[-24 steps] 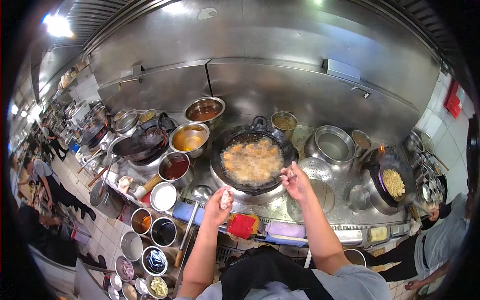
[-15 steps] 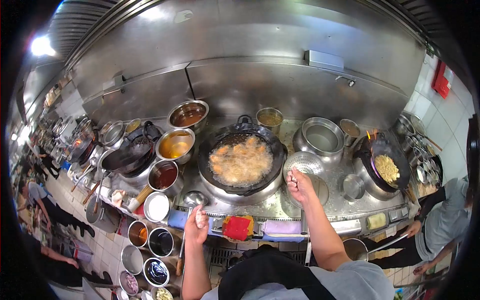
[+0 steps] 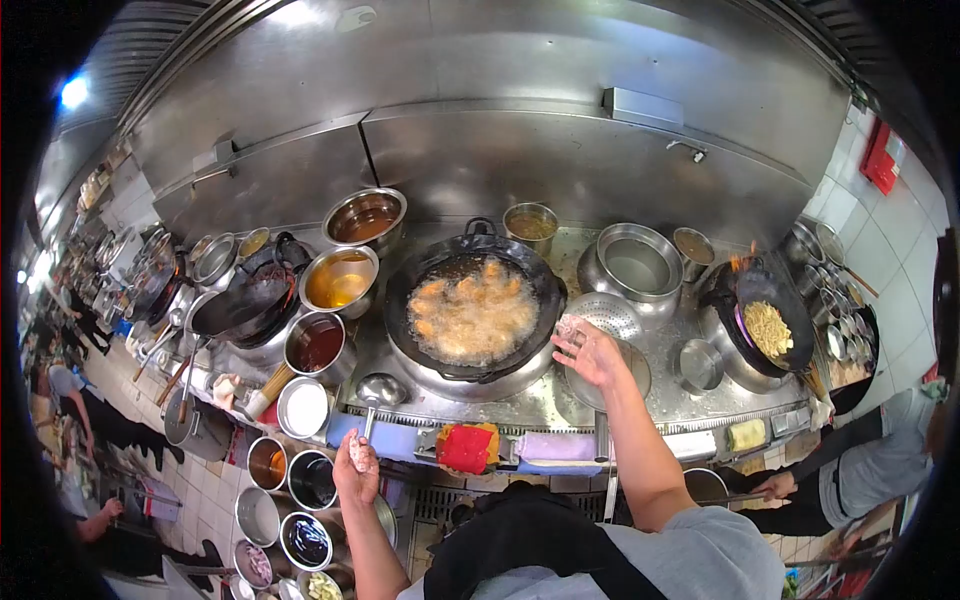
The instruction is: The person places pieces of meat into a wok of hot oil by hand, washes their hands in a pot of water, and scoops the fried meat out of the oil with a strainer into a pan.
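Deep-frying pieces (image 3: 472, 318) sit in bubbling oil inside a large black wok (image 3: 398, 325). My right hand (image 3: 588, 352), open with fingers spread, is just right of the wok, above a perforated strainer (image 3: 615, 312). White coating clings to its fingertips. Lower left, my left hand (image 3: 357, 472) has its fingers curled together, also coated in white; whatever may be inside is hidden. It overlaps the handle of a steel ladle (image 3: 381, 390), and I see no clear grip on that handle. A red cloth (image 3: 468, 447) rests on the counter edge between my hands.
Pots of sauce (image 3: 318, 345) and amber liquid (image 3: 340, 283) line the wok's left. A wide steel pot (image 3: 636, 262) stands behind the strainer. On the right is a wok of noodles (image 3: 766, 328), with flames behind it. A co-worker's hand (image 3: 778, 486) grips a handle nearby.
My right hand has gone from closed fingers to spread fingers and moved slightly left. My left hand has dropped down and to the left. The whole view has shifted slightly.
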{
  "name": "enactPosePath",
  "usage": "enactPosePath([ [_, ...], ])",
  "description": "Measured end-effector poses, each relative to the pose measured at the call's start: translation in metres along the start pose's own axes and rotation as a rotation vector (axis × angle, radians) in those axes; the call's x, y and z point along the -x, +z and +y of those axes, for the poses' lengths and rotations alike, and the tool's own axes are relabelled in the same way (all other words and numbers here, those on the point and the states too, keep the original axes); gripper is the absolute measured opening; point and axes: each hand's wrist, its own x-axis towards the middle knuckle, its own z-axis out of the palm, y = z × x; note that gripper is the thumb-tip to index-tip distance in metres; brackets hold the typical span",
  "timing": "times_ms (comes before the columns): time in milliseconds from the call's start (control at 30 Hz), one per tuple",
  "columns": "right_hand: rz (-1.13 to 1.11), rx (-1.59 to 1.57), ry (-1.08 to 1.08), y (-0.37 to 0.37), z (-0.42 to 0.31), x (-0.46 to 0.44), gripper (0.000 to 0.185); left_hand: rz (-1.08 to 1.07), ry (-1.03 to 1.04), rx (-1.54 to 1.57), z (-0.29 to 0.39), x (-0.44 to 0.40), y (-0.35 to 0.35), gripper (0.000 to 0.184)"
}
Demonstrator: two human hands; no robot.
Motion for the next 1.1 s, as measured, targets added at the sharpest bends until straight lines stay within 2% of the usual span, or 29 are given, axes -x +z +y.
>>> enactPosePath([
  [167,-0.013,0.116,-0.088,0.004,0.012,-0.009,0.029,-0.034,-0.01,0.024,0.005,0.009,-0.019,0.021],
  [233,0.028,0.339,-0.191,0.014,0.013,-0.009,0.026,-0.043,0.004,0.025,0.007,0.016,-0.021,0.02],
  [267,0.079,0.413,-0.209,0.02,0.012,-0.011,0.018,0.021,0.016,0.028,0.008,0.019,-0.021,0.02],
  [300,0.071,0.416,-0.202,0.023,0.009,-0.016,0.018,0.085,0.028,0.031,0.007,0.022,-0.02,0.02],
  [367,0.094,0.86,-0.274,0.021,0.004,-0.031,0.011,0.143,0.077,0.046,0.004,0.028,-0.017,0.022],
  [433,0.102,0.917,-0.336,0.014,0.002,-0.059,0.008,0.199,0.129,0.062,0.002,0.033,-0.024,0.025],
  [500,0.035,1.205,-0.389,0.007,-0.006,-0.087,0.012,0.182,0.137,0.008,-0.002,0.034,-0.044,0.032],
  [533,0.024,1.206,-0.388,0.0,-0.007,-0.105,0.012,0.257,0.1,0.018,-0.003,0.038,-0.045,0.032],
  [600,0.092,1.574,-0.52,-0.005,-0.011,-0.134,0.019,0.232,0.069,-0.003,-0.006,0.045,-0.047,0.032],
  [633,0.077,1.576,-0.522,-0.003,-0.015,-0.143,0.019,0.204,0.03,-0.03,-0.007,0.05,-0.046,0.032],
  [667,0.12,1.724,-0.534,0.0,-0.017,-0.151,0.022,0.307,0.034,-0.054,-0.009,0.051,-0.044,0.033],
  [700,0.164,1.871,-0.546,-0.001,-0.019,-0.16,0.025,0.314,0.046,-0.047,-0.01,0.052,-0.044,0.033],
  [767,0.182,1.775,-0.499,-0.008,-0.024,-0.184,0.029,0.374,0.099,-0.171,-0.011,0.054,-0.044,0.033],
  [833,0.18,2.135,-0.279,-0.001,-0.03,-0.2,0.031,0.416,0.116,-0.181,-0.009,0.058,-0.041,0.034],
  [867,0.19,2.073,-0.272,0.001,-0.032,-0.202,0.022,0.391,0.123,-0.193,-0.009,0.059,-0.041,0.037],
  [900,0.181,2.075,-0.274,0.004,-0.035,-0.205,0.022,0.364,0.129,-0.207,-0.008,0.06,-0.037,0.039],
  [967,0.246,2.046,-0.455,0.008,-0.042,-0.209,0.015,0.334,0.126,-0.187,-0.005,0.062,-0.027,0.038],
  [1000,0.288,1.905,-0.658,-0.002,-0.042,-0.22,0.015,0.298,0.119,-0.172,-0.004,0.065,-0.018,0.037],
  [1033,0.288,1.906,-0.658,0.011,-0.046,-0.209,0.015,0.261,0.112,-0.157,-0.004,0.066,-0.014,0.036],
  [1067,0.335,1.752,-0.746,0.024,-0.051,-0.197,0.015,0.149,0.071,-0.152,-0.001,0.064,-0.018,0.03],
  [1100,0.38,1.593,-0.829,0.038,-0.058,-0.182,0.016,0.147,0.068,-0.155,-0.003,0.065,-0.011,0.03],
])
